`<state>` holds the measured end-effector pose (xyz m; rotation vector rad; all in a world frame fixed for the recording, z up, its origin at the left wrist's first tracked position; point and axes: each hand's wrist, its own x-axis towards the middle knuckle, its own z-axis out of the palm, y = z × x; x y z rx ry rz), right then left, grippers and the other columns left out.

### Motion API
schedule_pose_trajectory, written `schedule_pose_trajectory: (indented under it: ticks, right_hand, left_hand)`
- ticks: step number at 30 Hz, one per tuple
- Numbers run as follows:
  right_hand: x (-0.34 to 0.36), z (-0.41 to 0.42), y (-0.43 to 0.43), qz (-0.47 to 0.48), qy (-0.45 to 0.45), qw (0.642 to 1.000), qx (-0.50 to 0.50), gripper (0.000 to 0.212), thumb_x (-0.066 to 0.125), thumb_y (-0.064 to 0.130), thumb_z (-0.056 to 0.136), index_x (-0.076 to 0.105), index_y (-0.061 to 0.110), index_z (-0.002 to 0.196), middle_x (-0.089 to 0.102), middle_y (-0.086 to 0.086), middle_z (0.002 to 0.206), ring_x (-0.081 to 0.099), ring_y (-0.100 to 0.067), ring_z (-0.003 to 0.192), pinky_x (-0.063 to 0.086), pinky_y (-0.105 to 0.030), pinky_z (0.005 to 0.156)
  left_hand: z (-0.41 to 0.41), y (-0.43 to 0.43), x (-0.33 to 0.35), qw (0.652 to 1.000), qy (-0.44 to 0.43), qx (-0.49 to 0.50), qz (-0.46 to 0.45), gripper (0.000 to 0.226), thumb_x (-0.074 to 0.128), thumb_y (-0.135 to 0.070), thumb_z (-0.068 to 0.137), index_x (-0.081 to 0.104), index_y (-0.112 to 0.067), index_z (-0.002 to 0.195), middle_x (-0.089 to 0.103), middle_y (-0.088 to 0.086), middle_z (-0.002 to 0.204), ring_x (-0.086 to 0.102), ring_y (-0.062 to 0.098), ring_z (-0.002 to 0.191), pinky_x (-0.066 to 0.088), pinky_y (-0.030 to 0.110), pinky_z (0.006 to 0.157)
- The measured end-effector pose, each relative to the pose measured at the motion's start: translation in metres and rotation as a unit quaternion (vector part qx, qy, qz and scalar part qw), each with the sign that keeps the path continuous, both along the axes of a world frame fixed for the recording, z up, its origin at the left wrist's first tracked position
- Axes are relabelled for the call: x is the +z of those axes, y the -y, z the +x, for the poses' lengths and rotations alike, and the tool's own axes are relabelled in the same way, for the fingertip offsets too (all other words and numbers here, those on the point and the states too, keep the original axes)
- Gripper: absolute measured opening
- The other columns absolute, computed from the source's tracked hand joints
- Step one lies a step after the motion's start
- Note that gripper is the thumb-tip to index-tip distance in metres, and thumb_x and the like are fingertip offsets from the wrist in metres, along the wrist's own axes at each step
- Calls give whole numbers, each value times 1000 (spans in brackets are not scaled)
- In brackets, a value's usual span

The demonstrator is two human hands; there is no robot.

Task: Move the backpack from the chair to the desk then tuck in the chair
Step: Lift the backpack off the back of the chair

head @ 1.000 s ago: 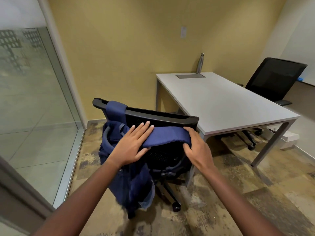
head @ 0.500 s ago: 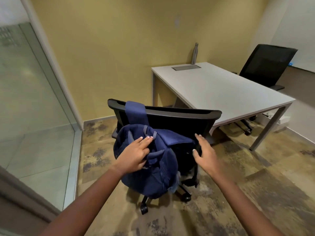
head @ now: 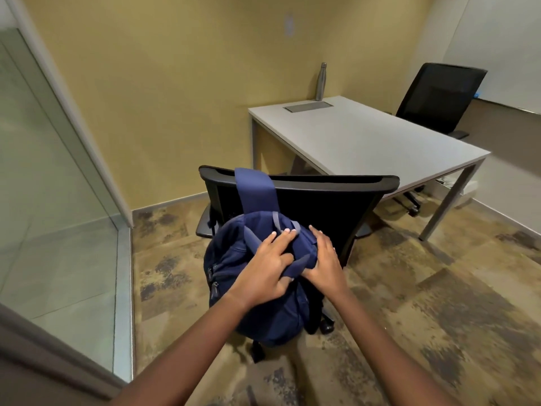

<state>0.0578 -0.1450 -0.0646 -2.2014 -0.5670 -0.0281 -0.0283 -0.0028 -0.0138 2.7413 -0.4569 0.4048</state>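
A navy backpack (head: 234, 268) hangs behind the backrest of a black office chair (head: 322, 206), with one strap looped over the backrest's top edge on the left. My left hand (head: 269, 265) lies on top of the pack, its thumb pinching a loose strap against the palm. My right hand (head: 323, 259) rests flat against the pack's right side, fingers straight. The chair stands pulled out from the white desk (head: 366, 142), its back towards me. The pack hides the chair's seat and most of its base.
A steel bottle (head: 321, 82) and a grey cable hatch (head: 308, 106) sit at the desk's far end by the yellow wall. A second black chair (head: 439, 98) stands beyond the desk. A glass partition (head: 44, 200) runs along the left. Patterned carpet covers the floor.
The right strap has come off the backrest and the pack has dropped lower. My right hand moved left onto the pack, beside the left hand. The view has backed away and shifted left.
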Motion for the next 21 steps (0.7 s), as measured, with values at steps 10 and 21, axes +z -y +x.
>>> schedule_pose_trajectory:
  ticks: [10, 21]
  right_hand:
    - [-6, 1, -5, 70, 13, 997, -11, 26, 68, 14, 80, 53, 4, 98, 56, -7, 95, 59, -26, 90, 41, -28, 72]
    - [-11, 3, -2, 76, -79, 994, -4, 42, 66, 22, 83, 51, 14, 121, 65, 2, 105, 61, -14, 96, 48, -25, 77]
  left_hand:
    - [12, -38, 47, 994, 93, -12, 65, 26, 46, -22, 89, 65, -4, 93, 62, 19, 112, 57, 32, 107, 40, 37, 93]
    - [93, -72, 93, 994, 1, 49, 100, 39, 29, -32, 98, 55, -13, 122, 57, 8, 130, 49, 26, 121, 38, 38, 99]
